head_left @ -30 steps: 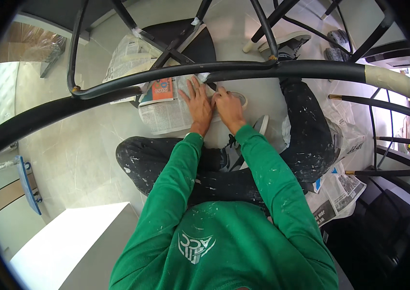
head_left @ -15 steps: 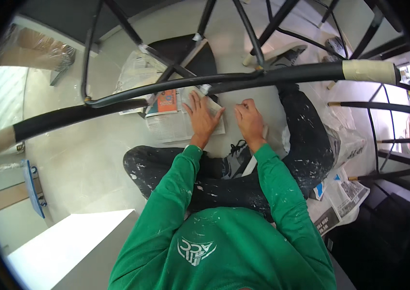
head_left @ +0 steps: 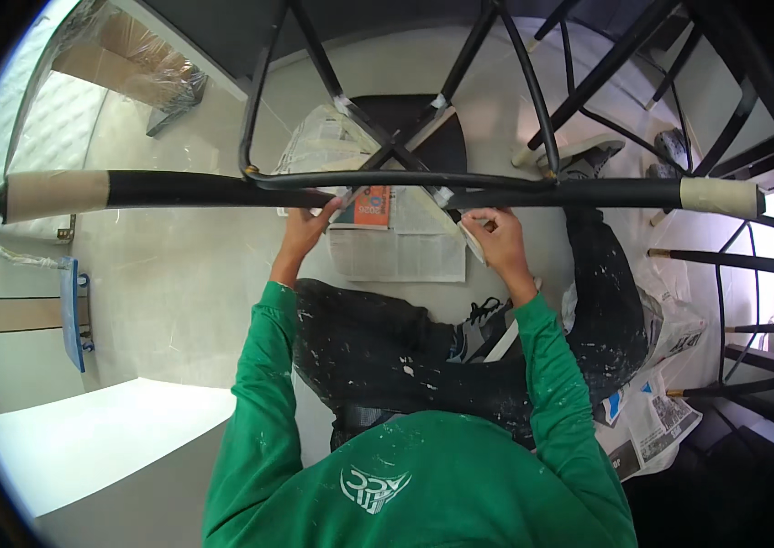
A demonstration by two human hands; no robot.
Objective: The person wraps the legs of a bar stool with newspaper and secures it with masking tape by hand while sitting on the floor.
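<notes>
An upturned chair rests with its black seat (head_left: 446,146) down on newspaper (head_left: 396,254); its dark legs stick up towards me. Beige masking tape (head_left: 723,197) wraps the ends of its legs. My left hand (head_left: 300,236) is at the newspaper's left edge, just under the left chair leg (head_left: 213,190). Its thumb stands apart from the fingers, whose tips are partly hidden behind that leg. By the right leg (head_left: 579,194), my right hand (head_left: 501,245) is closed in a pinch on a pale strip (head_left: 473,245) at the newspaper's right edge.
More upturned dark chair legs (head_left: 725,260) crowd the right side. Crumpled newspaper (head_left: 656,420) lies by my right knee. A blue wheeled board (head_left: 73,315) stands at the left, near a white panel (head_left: 113,438). Plastic-wrapped cardboard (head_left: 136,59) is at the far left.
My hands have spread apart: the left has moved from flat on the newspaper to its left edge, the right to its right edge. The view has shifted, so the chair appears further right.
</notes>
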